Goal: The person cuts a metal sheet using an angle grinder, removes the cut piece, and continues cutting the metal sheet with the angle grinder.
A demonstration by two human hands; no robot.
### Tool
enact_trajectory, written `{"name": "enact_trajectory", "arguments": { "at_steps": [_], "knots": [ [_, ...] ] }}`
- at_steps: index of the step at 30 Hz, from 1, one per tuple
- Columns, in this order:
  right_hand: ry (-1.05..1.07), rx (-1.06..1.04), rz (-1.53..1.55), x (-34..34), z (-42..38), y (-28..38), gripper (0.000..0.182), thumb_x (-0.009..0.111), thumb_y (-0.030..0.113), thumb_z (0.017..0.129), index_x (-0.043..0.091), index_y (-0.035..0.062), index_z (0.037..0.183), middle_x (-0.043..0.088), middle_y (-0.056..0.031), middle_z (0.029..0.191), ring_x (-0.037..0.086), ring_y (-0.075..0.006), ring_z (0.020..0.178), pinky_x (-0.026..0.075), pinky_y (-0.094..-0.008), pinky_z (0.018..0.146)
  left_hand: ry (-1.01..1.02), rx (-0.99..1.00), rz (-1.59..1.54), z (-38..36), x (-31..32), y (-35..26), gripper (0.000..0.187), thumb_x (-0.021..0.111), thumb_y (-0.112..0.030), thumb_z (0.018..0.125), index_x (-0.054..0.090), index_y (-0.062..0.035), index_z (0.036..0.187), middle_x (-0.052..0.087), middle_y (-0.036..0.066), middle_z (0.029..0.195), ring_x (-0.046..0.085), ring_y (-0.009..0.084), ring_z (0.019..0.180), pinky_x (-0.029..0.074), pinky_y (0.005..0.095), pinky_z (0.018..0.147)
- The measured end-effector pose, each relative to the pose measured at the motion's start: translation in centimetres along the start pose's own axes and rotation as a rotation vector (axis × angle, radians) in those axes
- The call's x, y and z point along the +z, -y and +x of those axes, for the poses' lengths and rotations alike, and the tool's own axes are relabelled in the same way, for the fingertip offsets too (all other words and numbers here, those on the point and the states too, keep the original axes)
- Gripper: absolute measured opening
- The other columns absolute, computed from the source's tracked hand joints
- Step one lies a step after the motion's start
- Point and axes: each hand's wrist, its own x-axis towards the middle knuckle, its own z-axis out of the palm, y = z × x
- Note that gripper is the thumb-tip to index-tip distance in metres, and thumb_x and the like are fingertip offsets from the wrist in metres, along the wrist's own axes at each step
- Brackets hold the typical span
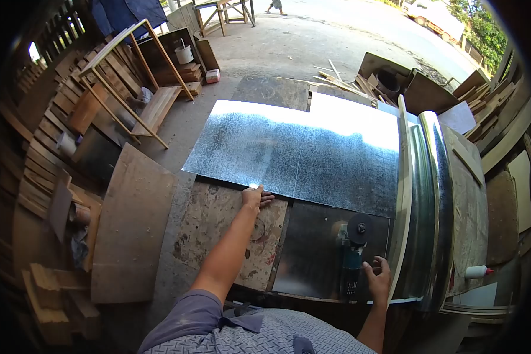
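Observation:
A shiny galvanized metal sheet [301, 153] lies across the workbench, its far side washed out by glare. My left hand [257, 198] pinches its near edge, thumb on top and fingers at the underside. Close to my body, a teal angle grinder [351, 265] with a dark round disc [360, 229] rests on a darker metal plate [310, 248]. My right hand [377, 276] is just right of the grinder's body, fingers curled but apart, holding nothing that I can see.
A long wooden strip [403, 177] and a rolled metal sheet [439, 206] border the sheet on the right. A white bottle [478, 272] with a red tip lies beyond them. Leftward are a leaning wooden board [134, 230] and a wooden frame [153, 115]. Scrap wood [369, 88] lies ahead.

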Motion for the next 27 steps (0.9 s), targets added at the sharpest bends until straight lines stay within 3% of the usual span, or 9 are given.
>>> {"name": "enact_trajectory", "arguments": {
  "at_steps": [2, 4, 9, 13, 15, 22, 24, 26, 27],
  "knots": [
    [0.003, 0.024, -0.084, 1.5, -1.6, -0.5, 0.055, 0.083, 0.034, 0.079, 0.062, -0.0004, 0.118, 0.068, -0.0156, 0.108, 0.066, -0.0259, 0.095, 0.052, -0.0390, 0.086, -0.012, -0.014, 0.002, -0.8, 0.2, -0.5, 0.028, 0.052, -0.020, 0.104, 0.053, 0.0071, 0.111, 0.071, 0.020, 0.098, 0.074, 0.0307, 0.081, 0.064, 0.0345, 0.059],
    [0.209, 0.042, -0.083, 2.8, -1.7, 0.4, 0.068, 0.085, 0.039, 0.074, 0.057, 0.0007, 0.123, 0.064, -0.0201, 0.118, 0.065, -0.0326, 0.106, 0.051, -0.0431, 0.090, -0.013, -0.025, 0.012, -1.0, 0.1, -0.7, 0.029, 0.054, -0.023, 0.103, 0.056, 0.0058, 0.108, 0.071, 0.021, 0.098, 0.074, 0.0309, 0.081, 0.064, 0.0358, 0.058],
    [0.115, 0.058, -0.308, 5.7, -2.1, 1.2, 0.078, 0.088, 0.042, 0.066, 0.051, 0.0024, 0.123, 0.062, -0.0208, 0.117, 0.062, -0.0396, 0.110, 0.050, -0.0470, 0.092, 0.091, -0.083, 0.105, -1.4, -2.4, -1.4, 0.030, 0.056, -0.028, 0.101, 0.059, 0.0023, 0.100, 0.073, 0.018, 0.088, 0.074, 0.0264, 0.069, 0.060, 0.0326, 0.049],
    [0.044, 0.135, -0.385, 7.0, -1.9, 2.3, 0.078, 0.089, 0.039, 0.063, 0.050, 0.0033, 0.121, 0.063, -0.0200, 0.116, 0.063, -0.0392, 0.109, 0.051, -0.0480, 0.091, 0.104, -0.009, 0.238, -5.1, -4.1, -1.5, 0.029, 0.055, -0.028, 0.101, 0.060, -0.0002, 0.096, 0.073, 0.014, 0.086, 0.072, 0.0228, 0.063, 0.055, 0.0306, 0.048],
    [0.009, 0.172, -0.460, 7.3, -2.0, 2.9, 0.079, 0.090, 0.039, 0.062, 0.050, 0.0038, 0.121, 0.063, -0.0193, 0.114, 0.063, -0.0394, 0.109, 0.051, -0.0487, 0.091, 0.254, 0.119, 0.358, -8.1, -4.2, -0.2, 0.028, 0.057, -0.027, 0.100, 0.061, 0.0000, 0.095, 0.072, 0.013, 0.088, 0.070, 0.0209, 0.061, 0.054, 0.0308, 0.052],
    [-0.187, 0.209, -0.540, 9.4, -4.7, 4.3, 0.071, 0.087, 0.030, 0.069, 0.048, 0.0032, 0.122, 0.059, -0.0239, 0.118, 0.059, -0.0448, 0.114, 0.051, -0.0502, 0.095, 0.719, 0.278, 0.675, -15.4, -4.6, 4.8, 0.030, 0.063, -0.028, 0.096, 0.064, 0.0006, 0.105, 0.071, 0.011, 0.095, 0.069, 0.0181, 0.082, 0.055, 0.0336, 0.075],
    [-0.241, 0.128, -0.530, 9.7, -4.3, 2.2, 0.068, 0.086, 0.029, 0.071, 0.048, 0.0024, 0.120, 0.060, -0.0219, 0.112, 0.063, -0.0422, 0.107, 0.054, -0.0494, 0.089, 0.872, 0.533, 0.857, -17.6, -5.2, 5.2, 0.034, 0.063, -0.029, 0.095, 0.062, -0.0015, 0.115, 0.072, 0.014, 0.100, 0.069, 0.0243, 0.090, 0.054, 0.0387, 0.083],
    [-0.298, 0.035, -0.522, 9.6, -4.5, 2.7, 0.064, 0.085, 0.028, 0.073, 0.048, 0.0016, 0.119, 0.062, -0.0199, 0.106, 0.067, -0.0395, 0.099, 0.057, -0.0486, 0.084, 0.967, 0.557, 0.913, -19.2, -5.6, 5.5, 0.041, 0.064, -0.029, 0.095, 0.055, -0.0043, 0.126, 0.069, 0.016, 0.109, 0.067, 0.0286, 0.100, 0.052, 0.0405, 0.089],
    [-0.178, 0.129, -0.077, 9.4, -5.2, 4.0, 0.061, 0.083, 0.026, 0.075, 0.048, 0.0013, 0.118, 0.062, -0.0172, 0.100, 0.069, -0.0351, 0.089, 0.059, -0.0459, 0.075, 1.049, 0.561, 0.973, -19.9, -5.9, 5.6, 0.051, 0.064, -0.029, 0.095, 0.049, -0.0070, 0.137, 0.066, 0.018, 0.119, 0.065, 0.0329, 0.109, 0.051, 0.0422, 0.095]
  ]
}}
